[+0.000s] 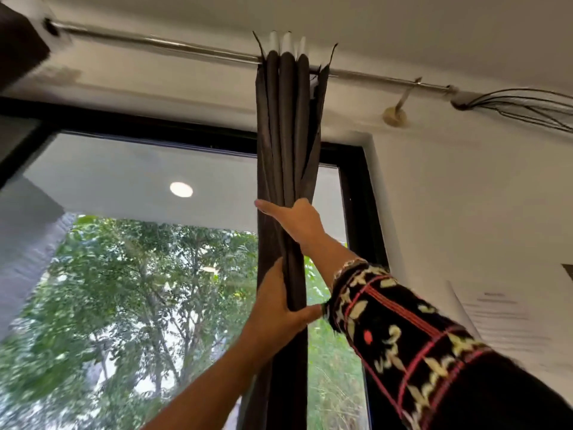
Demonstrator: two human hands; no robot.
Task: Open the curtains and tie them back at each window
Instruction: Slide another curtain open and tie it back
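Curtain (286, 125), dark and gathered into tight pleats, hangs from a steel rod (155, 43) toward the right edge of the window (139, 243). The left grip (279, 305) wraps the bundle low; the right grip (297, 221) clasps it above. Soft, probably light cloth, it may spill loose; mid-bundle looks the surest hold.

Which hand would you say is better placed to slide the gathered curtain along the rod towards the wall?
Probably the right hand: it grips the curtain higher up, nearer the rod, and its arm comes in from nearer the wall. The left hand holds the folds together lower down.
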